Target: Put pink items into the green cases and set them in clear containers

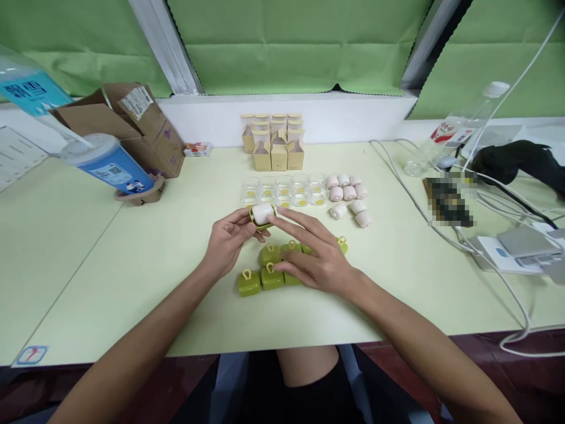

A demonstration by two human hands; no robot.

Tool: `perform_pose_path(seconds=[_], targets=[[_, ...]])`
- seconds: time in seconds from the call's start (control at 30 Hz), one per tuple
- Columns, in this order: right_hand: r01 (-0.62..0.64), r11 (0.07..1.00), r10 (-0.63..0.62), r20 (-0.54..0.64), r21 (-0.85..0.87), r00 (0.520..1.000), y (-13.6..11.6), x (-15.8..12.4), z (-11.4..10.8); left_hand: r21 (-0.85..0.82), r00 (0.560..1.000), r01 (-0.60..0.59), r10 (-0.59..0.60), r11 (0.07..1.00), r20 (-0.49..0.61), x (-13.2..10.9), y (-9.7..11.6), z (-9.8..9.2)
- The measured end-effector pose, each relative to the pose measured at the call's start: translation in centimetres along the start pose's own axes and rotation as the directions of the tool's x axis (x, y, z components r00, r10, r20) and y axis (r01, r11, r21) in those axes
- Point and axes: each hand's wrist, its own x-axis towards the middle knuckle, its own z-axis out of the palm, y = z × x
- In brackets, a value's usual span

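Note:
My left hand (229,238) is closed around a small green case (255,219) with a white earbud box (263,213) seated in it. My right hand (315,256) has its fingers stretched out, the index fingertip resting on the white box. Under and beside that hand lie several green cases (260,277) with yellow loops, on the pale green table (132,265).
Behind the hands stand several clear plastic boxes (282,189), several pink-white earbud boxes (351,197) and small tan cartons (278,144). A cardboard box (132,123) and blue cup (110,168) are at the left. A water bottle (454,129), cables (494,253) and devices fill the right.

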Motion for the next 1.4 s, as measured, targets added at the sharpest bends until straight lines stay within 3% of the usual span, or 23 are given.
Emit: perform_pose_path(seconds=[0.1,0.23,0.4,0.57,0.67,0.8,0.87,1.07,1.17,1.4], targets=[[-0.012,1.0,0.012,-0.037,0.001,0.999,-0.4,0.4,-0.3,0.044,0.999,-0.036,0.035,0.998,0.01,0.1,0.0,-0.5],[-0.059,0.998,0.06,0.019,-0.014,0.998,-0.3,0.7,-0.5,0.018,0.996,-0.026,0.024,1.0,0.082,-0.3,-0.3,-0.2],[-0.009,0.993,0.033,-0.207,0.114,0.978,0.0,0.3,-0.8,-0.093,0.997,0.004,0.004,0.996,0.079,-0.1,-0.3,0.0],[-0.04,0.998,0.052,-0.231,0.054,0.972,0.3,0.0,-0.6,0.126,0.991,-0.13,0.13,0.983,0.011,1.1,-0.5,-1.8],[-0.068,0.997,0.073,-0.239,0.029,0.968,0.7,-0.2,-0.5,0.422,0.965,-0.26,0.252,0.869,0.074,1.4,-0.1,-3.1],[-0.102,0.995,0.104,-0.237,0.02,0.966,1.1,-0.6,-0.3,0.773,0.913,-0.377,0.347,0.51,0.216,1.2,0.4,-3.8],[-0.105,0.994,0.104,-0.226,0.009,0.968,1.2,-0.7,-0.3,0.834,0.911,-0.355,0.356,0.423,0.207,1.1,0.1,-3.8],[-0.094,0.995,0.089,-0.231,-0.014,0.969,1.5,-0.6,-0.5,0.917,0.926,-0.172,0.376,0.359,0.026,1.7,-2.0,-3.9],[-0.091,0.996,0.086,-0.231,-0.009,0.969,1.5,-0.6,-0.5,0.941,0.929,-0.113,0.37,0.318,-0.014,2.1,-2.2,-3.7],[-0.122,0.992,0.114,-0.199,-0.028,0.973,1.5,-0.6,-0.6,0.925,0.953,-0.105,0.303,0.366,-0.012,1.9,-2.1,-3.1]])
